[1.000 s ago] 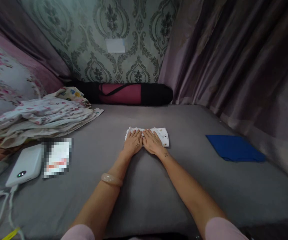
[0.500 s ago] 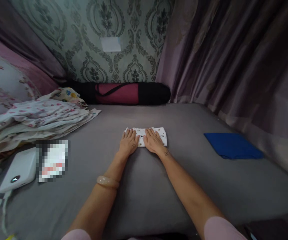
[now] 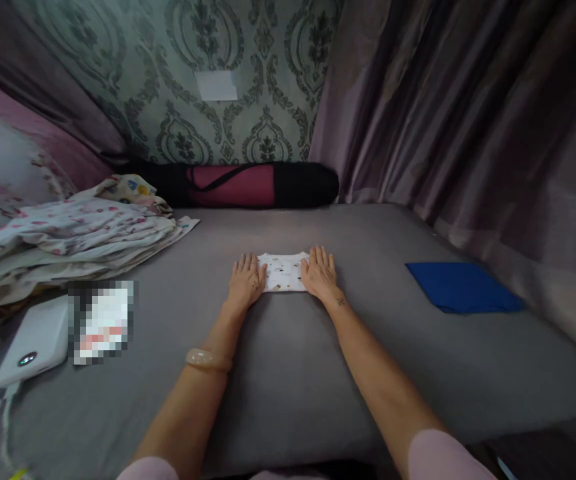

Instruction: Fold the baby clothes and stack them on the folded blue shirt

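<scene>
A small white cloth (image 3: 283, 273) with a scattered dark and coloured print lies folded flat on the grey sheet (image 3: 288, 373); its exact kind I cannot tell. My left hand (image 3: 247, 279) rests palm down over its left end, fingers stretched forward. Over the right end lies my right hand (image 3: 321, 272), also flat with the fingers out. Both thumbs point inward along the cloth, whose middle shows between them. The hands hide the two ends. A pale bangle (image 3: 208, 360) circles my left forearm.
To the right is a folded blue cloth (image 3: 463, 287). Piled printed fabrics (image 3: 78, 233) lie at left, near a white power bank (image 3: 33, 340) with cables and a blurred-out item (image 3: 103, 323). A black and maroon long bag (image 3: 238, 185) lies against the wall; curtains (image 3: 468, 113) hang at right.
My hands have slid apart, the left one leftward and the right one rightward, from the middle of the white cloth to its ends. More of its print shows. The view has shifted slightly.
</scene>
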Demonstrator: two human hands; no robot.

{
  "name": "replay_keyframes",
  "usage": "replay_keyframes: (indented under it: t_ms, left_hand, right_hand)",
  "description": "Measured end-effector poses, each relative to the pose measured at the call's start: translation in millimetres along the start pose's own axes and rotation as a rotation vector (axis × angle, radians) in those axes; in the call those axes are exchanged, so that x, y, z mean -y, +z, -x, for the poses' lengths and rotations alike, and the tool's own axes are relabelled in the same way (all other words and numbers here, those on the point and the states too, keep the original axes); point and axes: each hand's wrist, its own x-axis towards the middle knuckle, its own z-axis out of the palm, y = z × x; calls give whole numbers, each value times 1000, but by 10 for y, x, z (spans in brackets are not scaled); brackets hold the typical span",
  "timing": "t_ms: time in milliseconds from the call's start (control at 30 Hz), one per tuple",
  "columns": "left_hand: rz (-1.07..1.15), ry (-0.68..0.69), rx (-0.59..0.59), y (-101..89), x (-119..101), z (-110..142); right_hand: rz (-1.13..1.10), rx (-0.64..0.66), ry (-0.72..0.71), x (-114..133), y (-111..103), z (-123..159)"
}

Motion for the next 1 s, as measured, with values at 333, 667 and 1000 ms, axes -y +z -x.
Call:
replay_keyframes:
  t_ms: [333, 667, 1000]
  left_hand:
    - [120, -105, -25, 38, 56, -72]
    - [157, -151, -83, 73, 191, -165]
    - [1124, -307, -175, -175, 82, -208]
  right_hand:
    - [-40, 19, 75, -169, -92, -117]
    - [-58, 4, 240, -345, -66, -197]
    - [-641, -68, 255, -453, -273, -308]
